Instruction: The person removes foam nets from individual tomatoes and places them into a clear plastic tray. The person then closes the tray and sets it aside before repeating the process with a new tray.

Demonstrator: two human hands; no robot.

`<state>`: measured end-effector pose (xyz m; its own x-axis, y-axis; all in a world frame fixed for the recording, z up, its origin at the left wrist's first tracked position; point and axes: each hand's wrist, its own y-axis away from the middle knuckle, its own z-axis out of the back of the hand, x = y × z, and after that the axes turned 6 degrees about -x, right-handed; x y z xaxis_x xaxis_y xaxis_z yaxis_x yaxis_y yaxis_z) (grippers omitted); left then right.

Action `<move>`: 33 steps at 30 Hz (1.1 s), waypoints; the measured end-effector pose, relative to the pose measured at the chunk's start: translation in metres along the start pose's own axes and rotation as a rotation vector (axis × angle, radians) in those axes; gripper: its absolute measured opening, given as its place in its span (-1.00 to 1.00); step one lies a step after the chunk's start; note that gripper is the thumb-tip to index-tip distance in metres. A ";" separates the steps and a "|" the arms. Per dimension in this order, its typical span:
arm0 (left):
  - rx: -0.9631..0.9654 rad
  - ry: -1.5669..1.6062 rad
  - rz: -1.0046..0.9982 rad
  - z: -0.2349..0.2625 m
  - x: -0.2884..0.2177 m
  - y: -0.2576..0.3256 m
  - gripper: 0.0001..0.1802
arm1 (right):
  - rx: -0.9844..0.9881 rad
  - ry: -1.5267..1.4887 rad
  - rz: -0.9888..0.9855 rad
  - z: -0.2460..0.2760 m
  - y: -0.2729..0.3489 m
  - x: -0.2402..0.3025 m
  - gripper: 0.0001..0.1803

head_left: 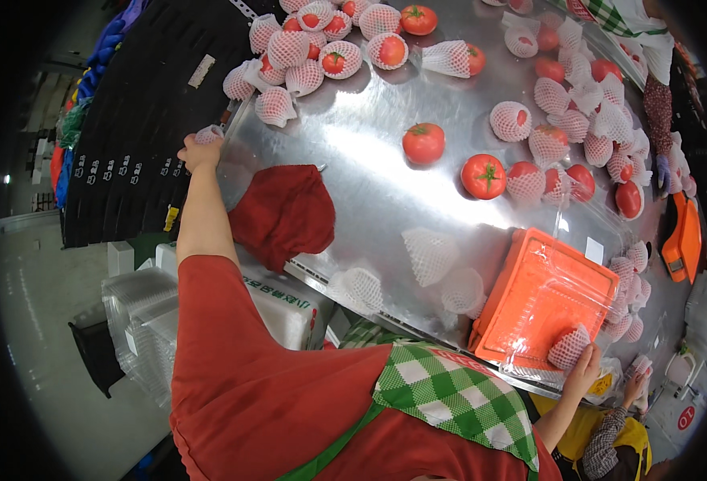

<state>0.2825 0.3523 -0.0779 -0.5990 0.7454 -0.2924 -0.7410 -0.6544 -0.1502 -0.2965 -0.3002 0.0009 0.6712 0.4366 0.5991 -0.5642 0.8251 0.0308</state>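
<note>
My left hand (199,152) reaches far out to the left edge of the steel table (369,152) and is closed on a white foam net (209,134); whether a tomato is inside is hidden. My right hand (582,370) grips a net-wrapped tomato (570,346) at the near corner of a clear plastic box (553,301) that lies on an orange tray (521,272). Bare red tomatoes (424,143) (483,175) lie in the middle of the table. Empty foam nets (429,254) (461,290) lie just left of the tray.
A red cloth (285,212) lies at the table's near edge. Piles of netted tomatoes sit at the far end (321,40) and along the right side (586,120). Stacked black crates (141,120) stand left. Another person's hand (634,386) is at lower right, beside orange trays (684,240).
</note>
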 end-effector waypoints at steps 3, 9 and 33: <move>-0.157 0.113 -0.136 -0.016 0.010 0.002 -0.16 | -0.020 0.029 0.033 -0.002 -0.002 -0.004 -0.64; 0.801 1.686 0.232 0.019 -0.068 0.125 -0.50 | -0.075 0.072 0.073 -0.004 0.003 0.014 -0.67; 1.340 1.580 -0.584 0.170 -0.120 0.590 -0.08 | -0.058 -0.734 0.628 -0.016 0.013 0.099 -0.69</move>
<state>-0.1340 -0.1016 0.0296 -0.1216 -0.3876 -0.9138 -0.8356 0.5369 -0.1165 -0.2300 -0.2405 0.0474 -0.2231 0.4876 0.8441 -0.6799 0.5427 -0.4932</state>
